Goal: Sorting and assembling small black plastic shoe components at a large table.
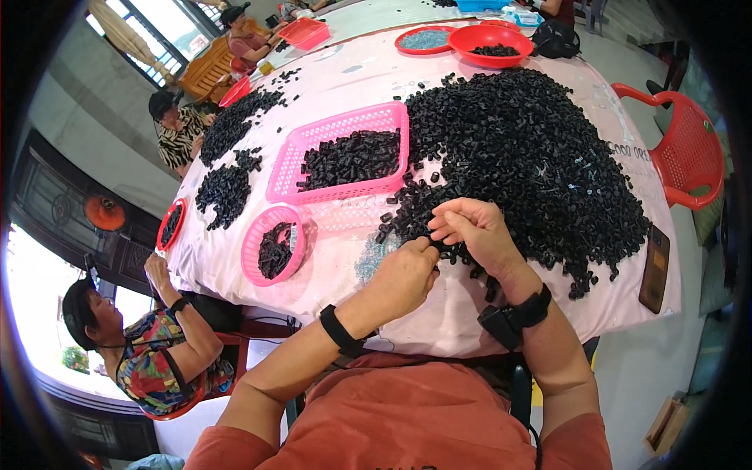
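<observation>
Both hands met at the near edge of the big heap of small black parts (525,149) on the pale cloth-covered table (352,74). Left hand (403,274) was curled almost shut, fingertips pinching a black piece; right hand (474,231) pinched narrow on the same spot, though what sat between the fingers was too small to tell.

Progress, as a judgement: early to middling. The heap remained very large; only modest amounts sat sorted.

Containers: pink rectangular basket (341,153) roughly half covered with black parts; small round pink basket (272,244) partly filled; far red bowl (491,43) held a few black parts; red tray (424,39) held bluish bits. Loose black piles (231,153) lay left of the baskets
</observation>
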A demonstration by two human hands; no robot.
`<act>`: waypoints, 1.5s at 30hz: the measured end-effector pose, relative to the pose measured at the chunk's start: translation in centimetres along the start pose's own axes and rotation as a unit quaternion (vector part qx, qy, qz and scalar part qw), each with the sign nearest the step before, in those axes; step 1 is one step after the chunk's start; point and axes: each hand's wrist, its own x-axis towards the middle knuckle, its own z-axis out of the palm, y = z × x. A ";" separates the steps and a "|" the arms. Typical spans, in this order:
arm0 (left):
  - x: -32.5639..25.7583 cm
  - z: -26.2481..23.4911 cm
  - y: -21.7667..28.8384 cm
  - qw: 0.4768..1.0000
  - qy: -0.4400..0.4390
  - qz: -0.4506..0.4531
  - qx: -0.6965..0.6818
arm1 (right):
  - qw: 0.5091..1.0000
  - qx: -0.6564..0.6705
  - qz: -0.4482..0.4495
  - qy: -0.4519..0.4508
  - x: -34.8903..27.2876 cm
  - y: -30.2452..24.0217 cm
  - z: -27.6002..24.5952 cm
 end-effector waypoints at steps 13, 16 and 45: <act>1.4 -3.0 0.8 0.970 0.115 -0.117 -0.180 | 0.998 -0.045 -0.004 -0.044 0.0 0.3 0.3; 1.8 -2.6 1.3 0.958 0.141 -0.120 -0.219 | 0.998 -0.042 -0.017 -0.048 0.0 0.4 0.1; 1.6 0.2 1.2 0.999 0.044 0.015 -0.021 | 0.992 0.013 -0.064 0.107 0.6 0.5 -0.4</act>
